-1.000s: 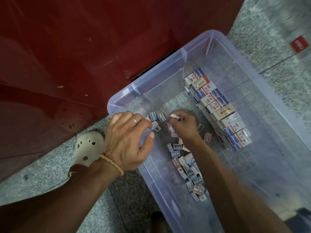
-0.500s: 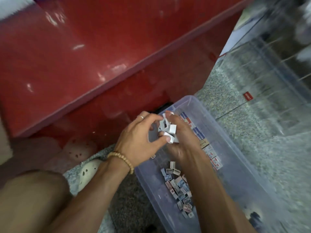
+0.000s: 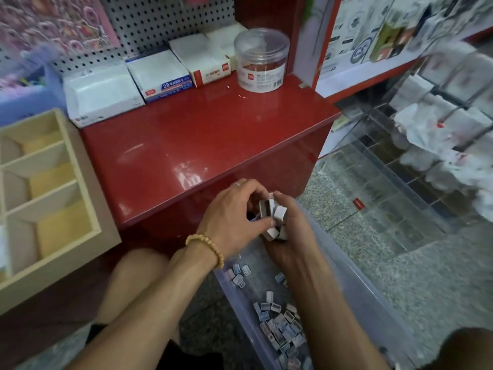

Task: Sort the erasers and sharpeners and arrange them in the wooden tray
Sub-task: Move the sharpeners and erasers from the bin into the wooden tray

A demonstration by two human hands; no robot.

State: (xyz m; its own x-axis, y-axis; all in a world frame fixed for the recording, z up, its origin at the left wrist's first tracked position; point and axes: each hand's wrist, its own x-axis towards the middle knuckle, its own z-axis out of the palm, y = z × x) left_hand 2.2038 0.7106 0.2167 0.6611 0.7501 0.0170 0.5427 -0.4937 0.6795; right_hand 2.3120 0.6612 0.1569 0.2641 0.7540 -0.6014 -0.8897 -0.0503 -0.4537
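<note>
Both hands are raised together above the clear plastic bin (image 3: 368,295) on the floor. My right hand (image 3: 290,236) cups a bunch of small white sharpeners (image 3: 274,217), and my left hand (image 3: 234,214), with a ring and bead bracelet, curls over the same bunch from the left. Several more small sharpeners (image 3: 277,324) lie loose on the bin's bottom. The wooden tray (image 3: 80,198) with divided compartments sits on the red shelf (image 3: 202,140) at the left; the compartments I can see hold nothing.
White boxes (image 3: 101,94) and a clear round jar (image 3: 261,60) stand at the back of the red shelf against a pegboard. A wire rack with white packets (image 3: 440,129) fills the right side. My knee (image 3: 136,279) is below the shelf edge.
The hands rose out of the bin with a gathered bunch of sharpeners. My view lifted from the bin to the shelf top, bringing the wooden tray into sight.
</note>
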